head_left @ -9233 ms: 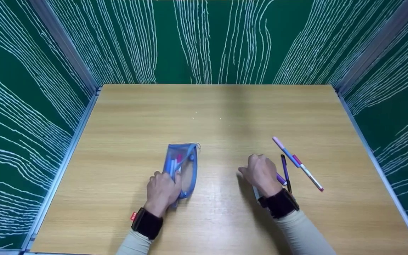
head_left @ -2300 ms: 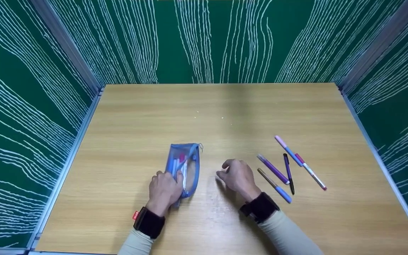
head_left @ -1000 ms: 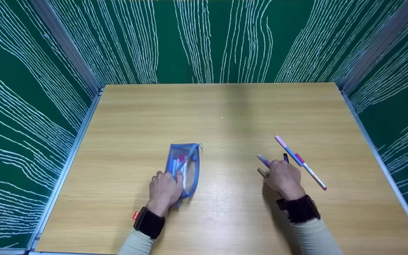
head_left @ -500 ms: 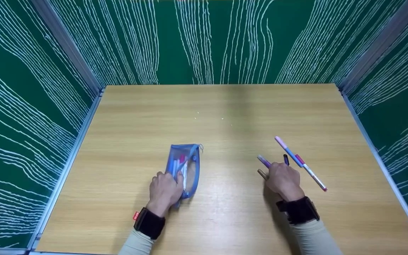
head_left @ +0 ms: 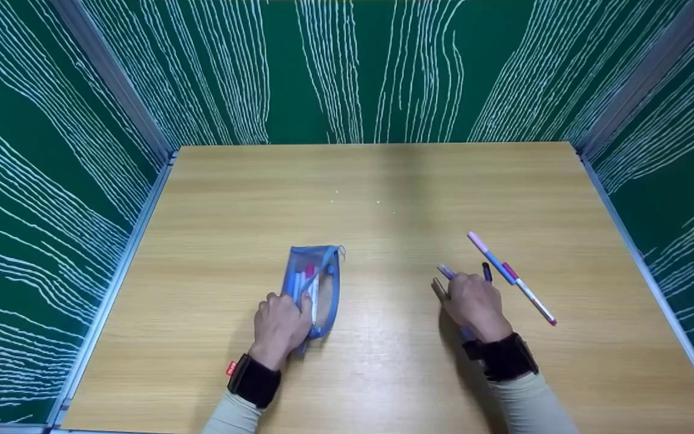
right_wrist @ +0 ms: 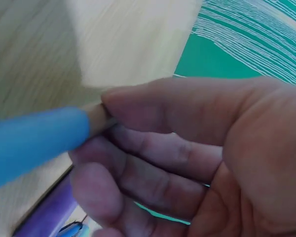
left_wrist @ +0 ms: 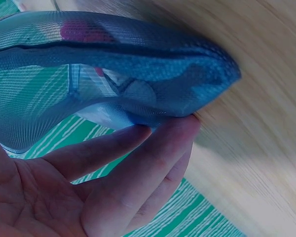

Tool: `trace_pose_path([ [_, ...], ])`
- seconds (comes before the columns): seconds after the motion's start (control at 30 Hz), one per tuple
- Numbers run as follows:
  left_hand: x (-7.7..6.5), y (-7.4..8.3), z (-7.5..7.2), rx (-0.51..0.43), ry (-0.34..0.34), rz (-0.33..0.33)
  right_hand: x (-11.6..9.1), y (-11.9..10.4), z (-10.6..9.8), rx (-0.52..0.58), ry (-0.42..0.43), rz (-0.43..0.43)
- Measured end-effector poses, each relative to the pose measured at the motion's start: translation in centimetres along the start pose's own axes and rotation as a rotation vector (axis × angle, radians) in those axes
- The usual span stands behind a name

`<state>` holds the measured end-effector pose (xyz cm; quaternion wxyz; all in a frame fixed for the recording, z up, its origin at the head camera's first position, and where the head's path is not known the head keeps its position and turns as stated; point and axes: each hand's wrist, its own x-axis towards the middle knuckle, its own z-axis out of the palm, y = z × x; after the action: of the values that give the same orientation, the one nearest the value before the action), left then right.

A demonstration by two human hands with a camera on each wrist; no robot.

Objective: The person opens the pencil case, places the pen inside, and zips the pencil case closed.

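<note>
A blue mesh pencil case with pens inside lies left of centre on the table. My left hand grips its near end, with the thumb on top. In the left wrist view the fingers press against the mesh pouch. My right hand pinches a marker with a blue barrel and a brownish-gold cap, between thumb and fingertips. Its cap end points away from me in the head view. Partly hidden under that hand are a purple marker and a dark pen.
Right of the right hand lie a blue marker with a lilac cap and a white pen with a magenta cap, touching. The wooden table is enclosed by green walls with white lines. Tiny white specks lie towards the back.
My right hand has gone right from beside the pencil case to the loose pens and taken hold of the gold-capped marker, now shifted slightly left. My left hand stays on the pencil case.
</note>
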<state>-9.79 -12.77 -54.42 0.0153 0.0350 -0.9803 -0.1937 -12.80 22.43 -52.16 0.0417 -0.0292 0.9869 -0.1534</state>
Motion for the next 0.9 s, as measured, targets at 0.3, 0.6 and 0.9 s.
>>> trace_pose_path([
  [0.3,0.0,0.0,0.0,0.004,0.006,0.014,0.2,-1.2,0.4,0.164,0.008,-0.083],
  [0.6,0.1,0.1,-0.2,0.009,-0.043,-0.012,0.9,-2.6,0.9,0.265,-0.025,-0.083],
  [0.9,0.1,0.1,-0.1,0.004,-0.033,-0.017,1.8,-4.8,1.8,0.319,0.044,-0.139],
])
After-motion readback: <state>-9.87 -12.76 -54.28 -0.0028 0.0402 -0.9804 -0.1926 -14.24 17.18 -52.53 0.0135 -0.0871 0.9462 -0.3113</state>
